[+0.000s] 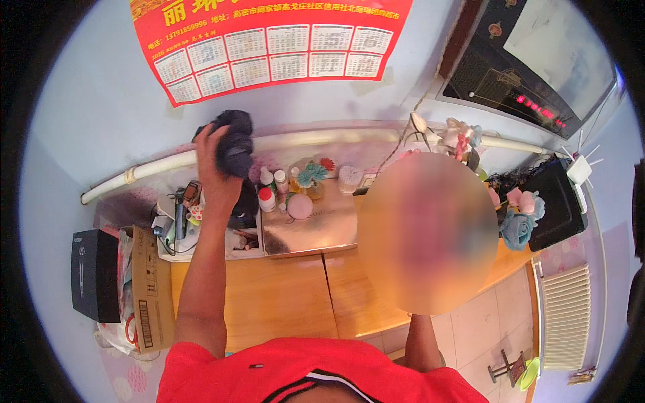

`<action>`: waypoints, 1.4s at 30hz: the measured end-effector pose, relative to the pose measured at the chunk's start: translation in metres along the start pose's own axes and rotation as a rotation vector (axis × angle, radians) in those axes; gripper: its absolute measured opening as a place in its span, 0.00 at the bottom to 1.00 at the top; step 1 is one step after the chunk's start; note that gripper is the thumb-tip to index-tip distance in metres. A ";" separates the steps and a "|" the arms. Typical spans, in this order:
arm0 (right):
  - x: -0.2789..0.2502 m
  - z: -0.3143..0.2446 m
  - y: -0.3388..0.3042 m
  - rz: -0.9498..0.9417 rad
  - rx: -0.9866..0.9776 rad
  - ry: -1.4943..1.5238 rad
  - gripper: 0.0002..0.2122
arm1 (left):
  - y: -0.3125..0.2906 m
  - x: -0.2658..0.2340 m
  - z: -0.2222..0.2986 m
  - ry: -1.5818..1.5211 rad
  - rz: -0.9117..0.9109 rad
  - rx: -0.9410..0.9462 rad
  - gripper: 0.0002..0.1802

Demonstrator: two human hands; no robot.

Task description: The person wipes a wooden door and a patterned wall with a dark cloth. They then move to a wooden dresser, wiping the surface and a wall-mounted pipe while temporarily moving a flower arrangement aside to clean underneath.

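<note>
With its fingers wrapped round a dark, bunched-up cloth (235,144), my left hand (213,151) is raised at the wall beside the white pipe (282,139). The cloth overlaps the pipe; whether it touches the pipe I cannot tell. Below that hand stands a white open-topped box (180,250) of small odds and ends. My right forearm (422,339) runs up into a large blurred patch, which hides the right hand and anything it may hold.
Bottles (267,199), jars and flowers (312,174) stand on a shiny box (309,232) on the wooden table (255,295). Cartons (151,289) are stacked at left. At right are a white router (579,169), blue artificial flowers (517,230) and a radiator (566,319).
</note>
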State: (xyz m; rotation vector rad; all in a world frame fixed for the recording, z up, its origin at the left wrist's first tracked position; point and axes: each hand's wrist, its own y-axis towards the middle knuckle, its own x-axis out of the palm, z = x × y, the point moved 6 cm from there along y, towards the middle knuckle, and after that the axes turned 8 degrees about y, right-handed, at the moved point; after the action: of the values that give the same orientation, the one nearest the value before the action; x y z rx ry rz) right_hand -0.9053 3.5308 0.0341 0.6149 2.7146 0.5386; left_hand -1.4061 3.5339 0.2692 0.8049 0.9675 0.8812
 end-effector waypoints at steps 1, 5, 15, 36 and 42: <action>-0.005 0.003 -0.003 0.006 0.014 -0.001 0.27 | 0.001 0.018 -0.005 0.088 -0.087 0.055 0.32; -0.024 0.016 -0.012 0.041 0.057 -0.019 0.28 | -0.007 0.083 0.015 0.352 -0.372 0.242 0.33; -0.051 0.040 -0.025 0.081 0.119 -0.063 0.28 | 0.010 0.205 0.113 0.028 -0.511 0.283 0.40; 0.021 0.144 0.017 -0.021 -0.146 -0.364 0.30 | 0.012 0.205 0.098 -0.001 -0.804 0.590 0.33; 0.050 0.201 0.025 -0.103 -0.413 -1.003 0.31 | 0.010 0.211 0.098 0.002 -0.817 0.582 0.34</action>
State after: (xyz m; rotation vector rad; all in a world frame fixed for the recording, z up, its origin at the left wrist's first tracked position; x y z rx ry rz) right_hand -0.8654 3.6337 -0.1435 0.4496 1.6238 0.5408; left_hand -1.2553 3.7090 0.2414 0.7801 1.4304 -0.1205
